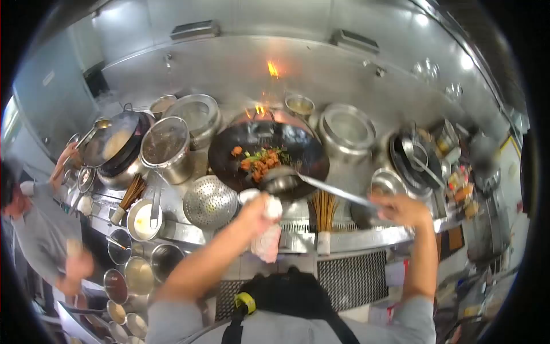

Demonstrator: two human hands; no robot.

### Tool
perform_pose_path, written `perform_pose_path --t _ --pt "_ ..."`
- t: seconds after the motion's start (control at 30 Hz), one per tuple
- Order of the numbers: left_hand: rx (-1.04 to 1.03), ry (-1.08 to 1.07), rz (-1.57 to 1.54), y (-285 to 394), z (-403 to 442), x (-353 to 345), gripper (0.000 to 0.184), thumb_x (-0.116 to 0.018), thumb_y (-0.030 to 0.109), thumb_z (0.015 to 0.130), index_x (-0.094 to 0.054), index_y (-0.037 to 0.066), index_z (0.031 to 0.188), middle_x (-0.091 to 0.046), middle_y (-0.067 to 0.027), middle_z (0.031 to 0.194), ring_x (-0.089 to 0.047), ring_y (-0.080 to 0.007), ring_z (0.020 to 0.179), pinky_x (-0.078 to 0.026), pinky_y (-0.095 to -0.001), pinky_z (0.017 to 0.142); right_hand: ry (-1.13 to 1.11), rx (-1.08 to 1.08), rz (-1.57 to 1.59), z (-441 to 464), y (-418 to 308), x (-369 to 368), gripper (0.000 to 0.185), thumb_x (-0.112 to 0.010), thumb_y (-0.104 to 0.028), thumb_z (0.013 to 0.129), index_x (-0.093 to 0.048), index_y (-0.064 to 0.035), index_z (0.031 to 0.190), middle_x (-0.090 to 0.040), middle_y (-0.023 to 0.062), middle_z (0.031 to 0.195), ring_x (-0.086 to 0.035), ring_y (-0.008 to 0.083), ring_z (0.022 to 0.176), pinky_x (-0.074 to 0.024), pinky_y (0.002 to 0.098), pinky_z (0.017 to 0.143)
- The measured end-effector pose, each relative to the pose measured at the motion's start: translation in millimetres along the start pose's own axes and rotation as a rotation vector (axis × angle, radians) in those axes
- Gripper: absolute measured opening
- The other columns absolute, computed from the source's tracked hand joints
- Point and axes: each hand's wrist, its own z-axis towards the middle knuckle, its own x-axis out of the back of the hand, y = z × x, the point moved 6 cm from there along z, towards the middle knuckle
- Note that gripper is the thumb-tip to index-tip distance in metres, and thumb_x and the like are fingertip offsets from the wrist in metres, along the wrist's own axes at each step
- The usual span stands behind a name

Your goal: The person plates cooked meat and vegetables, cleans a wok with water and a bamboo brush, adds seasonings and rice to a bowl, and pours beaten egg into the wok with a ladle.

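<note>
A large black wok (pixel 226 152) stands on the range in front of me. Orange-brown fried pieces with green bits (pixel 263 163) lie in its middle. My left hand (pixel 255 215) is closed around a folded whitish-pink cloth (pixel 266 243) at the wok's near rim; the cloth hides how far it grips the rim itself. My right hand (pixel 403 210) is wrapped round the long handle of a ladle (pixel 338 190). The ladle's bowl rests inside the wok, at the near right side of the food.
Flames (pixel 260 109) rise behind the wok. A perforated strainer (pixel 210 200) and a bamboo brush (pixel 323 221) flank it in front. Lidded pots (pixel 347 129) stand behind. At left, a co-worker (pixel 43 229) works by another wok (pixel 117 140). Several containers (pixel 139 275) stand lower left.
</note>
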Motion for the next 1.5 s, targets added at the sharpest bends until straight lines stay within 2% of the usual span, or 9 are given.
perform_pose_path --t 0.07,0.13,0.3,0.57,0.67,0.8,1.07,1.43,1.5 --pt "-0.028 0.097 -0.008 18 7 -14 0.017 -0.05 0.017 0.096 -0.053 0.006 0.11 -0.062 -0.0131 0.102 -0.063 -0.0307 0.089 -0.055 -0.0479 0.077 -0.116 -0.275 -0.102 43 -27 -2 0.047 -0.065 -0.017 0.087 -0.058 -0.0137 0.134 -0.069 0.0195 0.1 -0.067 0.0338 0.094 -0.051 0.0425 0.086" --pt "-0.03 0.04 -0.063 -3 52 14 0.016 -0.051 0.019 0.096 -0.054 0.009 0.109 -0.064 -0.0117 0.099 -0.064 -0.0308 0.089 -0.054 -0.0526 0.078 0.15 0.016 -0.188 96 12 -46 0.051 -0.063 -0.019 0.088 -0.054 -0.0147 0.138 -0.068 0.02 0.095 -0.065 0.0376 0.087 -0.0506 0.0463 0.079" --pt "0.048 -0.156 -0.019 -69 44 50 0.022 -0.05 0.014 0.094 -0.055 0.009 0.115 -0.065 -0.0138 0.107 -0.066 -0.0334 0.09 -0.056 -0.0488 0.075 0.401 -0.124 0.006 91 -6 -72 0.055 -0.062 -0.015 0.089 -0.049 -0.0166 0.142 -0.065 0.023 0.11 -0.065 0.0413 0.093 -0.0517 0.0446 0.083" --pt "-0.051 0.096 -0.078 9 51 1 0.017 -0.054 0.016 0.093 -0.056 0.008 0.109 -0.066 -0.0113 0.098 -0.065 -0.028 0.085 -0.056 -0.0419 0.071 0.706 -0.03 0.265 54 -7 -223 0.056 -0.062 -0.014 0.092 -0.045 -0.0145 0.146 -0.068 0.0245 0.101 -0.068 0.0365 0.089 -0.0529 0.0384 0.077" --pt "-0.07 0.036 0.016 6 72 19 0.016 -0.054 0.016 0.093 -0.057 0.009 0.107 -0.067 -0.0105 0.096 -0.066 -0.0271 0.086 -0.056 -0.0419 0.072 0.603 -0.193 0.523 52 6 -254 0.058 -0.064 -0.008 0.089 -0.046 -0.0092 0.145 -0.067 0.0156 0.097 -0.057 0.0179 0.071 -0.0484 0.0289 0.069" --pt "-0.134 -0.022 -0.016 -19 46 29 0.02 -0.053 0.014 0.089 -0.054 0.004 0.106 -0.066 -0.0175 0.097 -0.066 -0.0317 0.08 -0.056 -0.0455 0.067 0.583 -0.232 0.692 32 16 -232 0.063 -0.064 -0.013 0.09 -0.04 -0.0076 0.148 -0.058 0.0048 0.077 -0.049 0.0097 0.065 -0.0444 0.0255 0.062" --pt "-0.259 0.133 -0.132 -105 3 27 0.02 -0.055 0.007 0.085 -0.056 0.003 0.104 -0.067 -0.0156 0.088 -0.066 -0.029 0.073 -0.049 -0.0418 0.051 0.184 -0.014 1.052 16 19 -141 0.071 -0.055 -0.004 0.093 -0.023 -0.0116 0.156 -0.059 0.0018 0.087 -0.052 0.0073 0.06 -0.0451 0.0244 0.052" --pt "-0.701 0.557 -0.265 -334 -219 -33 0.012 -0.054 0.006 0.083 -0.055 0.001 0.094 -0.065 -0.0165 0.085 -0.067 -0.0289 0.073 -0.05 -0.0376 0.054 -0.202 0.244 0.592 -29 83 -153 0.066 -0.056 -0.005 0.089 -0.034 -0.0085 0.151 -0.058 0.0079 0.074 -0.054 0.014 0.06 -0.047 0.0306 0.06" --pt "-0.73 0.637 -0.301 -380 -255 -44 0.01 -0.053 0.005 0.084 -0.055 0.0 0.093 -0.064 -0.0154 0.082 -0.067 -0.029 0.074 -0.053 -0.0388 0.057 -0.313 0.393 0.601 -48 62 -168 0.068 -0.054 0.0 0.091 -0.03 -0.0101 0.153 -0.052 -0.0006 0.067 -0.049 0.0081 0.05 -0.0421 0.0264 0.044"
